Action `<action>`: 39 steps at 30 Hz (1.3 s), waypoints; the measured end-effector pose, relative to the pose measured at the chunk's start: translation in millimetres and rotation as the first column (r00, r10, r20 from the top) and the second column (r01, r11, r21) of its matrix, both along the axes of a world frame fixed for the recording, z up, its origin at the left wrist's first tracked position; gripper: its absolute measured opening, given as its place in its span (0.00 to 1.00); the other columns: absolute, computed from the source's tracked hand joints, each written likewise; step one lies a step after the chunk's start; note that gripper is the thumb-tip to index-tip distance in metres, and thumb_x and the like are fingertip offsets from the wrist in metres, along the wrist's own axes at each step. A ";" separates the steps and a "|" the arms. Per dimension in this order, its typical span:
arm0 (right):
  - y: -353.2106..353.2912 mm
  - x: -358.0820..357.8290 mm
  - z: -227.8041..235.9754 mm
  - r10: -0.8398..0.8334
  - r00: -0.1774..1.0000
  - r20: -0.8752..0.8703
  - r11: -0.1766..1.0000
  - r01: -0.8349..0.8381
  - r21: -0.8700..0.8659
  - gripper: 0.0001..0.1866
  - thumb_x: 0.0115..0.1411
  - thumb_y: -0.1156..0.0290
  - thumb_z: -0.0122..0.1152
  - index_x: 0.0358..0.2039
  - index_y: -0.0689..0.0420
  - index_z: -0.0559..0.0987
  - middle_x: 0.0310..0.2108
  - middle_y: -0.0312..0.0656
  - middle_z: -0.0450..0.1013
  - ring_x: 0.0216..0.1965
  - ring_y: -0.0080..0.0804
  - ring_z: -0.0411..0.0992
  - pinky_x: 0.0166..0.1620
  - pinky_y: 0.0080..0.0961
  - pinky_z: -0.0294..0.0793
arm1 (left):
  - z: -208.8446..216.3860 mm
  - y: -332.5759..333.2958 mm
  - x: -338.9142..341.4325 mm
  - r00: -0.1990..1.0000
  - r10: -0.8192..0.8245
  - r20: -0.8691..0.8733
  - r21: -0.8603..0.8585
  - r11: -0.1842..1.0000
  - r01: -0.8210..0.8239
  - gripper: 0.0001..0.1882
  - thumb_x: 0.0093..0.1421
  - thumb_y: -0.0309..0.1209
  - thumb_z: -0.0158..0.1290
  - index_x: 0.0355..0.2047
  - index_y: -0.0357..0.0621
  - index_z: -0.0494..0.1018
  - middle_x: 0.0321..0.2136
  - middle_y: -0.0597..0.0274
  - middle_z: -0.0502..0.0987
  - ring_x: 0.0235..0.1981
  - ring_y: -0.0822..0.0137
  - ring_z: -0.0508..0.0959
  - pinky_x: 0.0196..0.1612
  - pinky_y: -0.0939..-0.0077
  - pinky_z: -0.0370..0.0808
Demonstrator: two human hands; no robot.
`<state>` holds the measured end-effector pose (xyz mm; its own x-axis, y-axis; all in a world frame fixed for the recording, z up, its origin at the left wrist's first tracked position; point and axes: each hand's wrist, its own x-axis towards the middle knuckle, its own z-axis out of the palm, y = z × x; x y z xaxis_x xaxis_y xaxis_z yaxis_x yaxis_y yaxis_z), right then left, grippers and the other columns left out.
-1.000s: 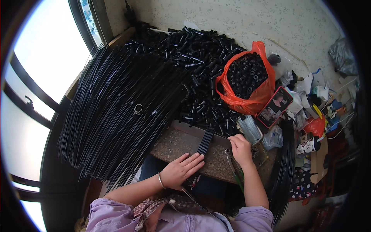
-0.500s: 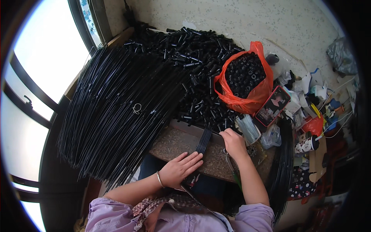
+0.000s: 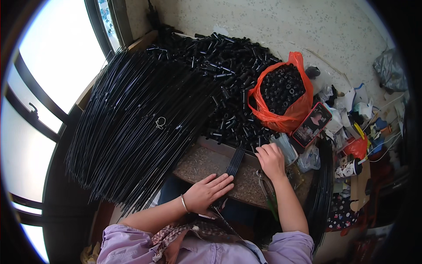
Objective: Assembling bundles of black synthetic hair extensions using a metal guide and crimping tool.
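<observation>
Two hands at work on a small board among black rods and tubes.

The left hand (image 3: 206, 192) lies flat and spread on the near edge of the brown board (image 3: 206, 160), its fingertips touching a small bunch of black rods (image 3: 235, 161). The right hand (image 3: 270, 160) is curled at the board's far right corner, next to the pile of short black tubes (image 3: 228, 79); I cannot tell what it pinches. An orange bag (image 3: 285, 99) of tubes sits just past it.
</observation>
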<state>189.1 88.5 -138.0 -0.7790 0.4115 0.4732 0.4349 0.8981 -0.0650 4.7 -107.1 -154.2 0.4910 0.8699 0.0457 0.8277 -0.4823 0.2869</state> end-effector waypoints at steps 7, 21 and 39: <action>-14.1 16.1 -6.7 -0.010 1.000 0.016 0.961 0.015 -0.276 0.08 0.48 0.79 0.54 0.31 0.59 0.76 0.28 0.41 0.68 0.29 0.41 0.71 0.32 0.33 0.70 | 3.9 0.3 -2.8 0.999 -0.020 0.046 -0.056 0.998 0.023 0.58 0.32 0.55 0.61 0.60 0.41 0.48 0.62 0.55 0.48 0.63 0.59 0.48 0.61 0.62 0.49; 36.3 32.7 4.8 -0.381 0.887 -0.260 0.891 0.276 -0.361 0.08 0.46 0.73 0.63 0.27 0.62 0.77 0.27 0.46 0.70 0.25 0.42 0.70 0.29 0.30 0.69 | -1.2 -3.1 -0.5 0.996 -0.015 0.089 -0.001 1.000 0.015 0.57 0.32 0.54 0.61 0.59 0.39 0.49 0.61 0.52 0.48 0.63 0.58 0.49 0.60 0.60 0.49; -15.9 1.2 -2.3 -0.092 0.990 -0.102 0.937 0.052 -0.344 0.06 0.50 0.79 0.55 0.30 0.60 0.77 0.26 0.44 0.69 0.29 0.43 0.70 0.32 0.30 0.70 | -1.3 -18.0 10.8 0.991 0.043 0.124 -0.077 0.996 -0.034 0.63 0.22 0.45 0.65 0.60 0.39 0.47 0.62 0.53 0.47 0.63 0.59 0.49 0.60 0.60 0.50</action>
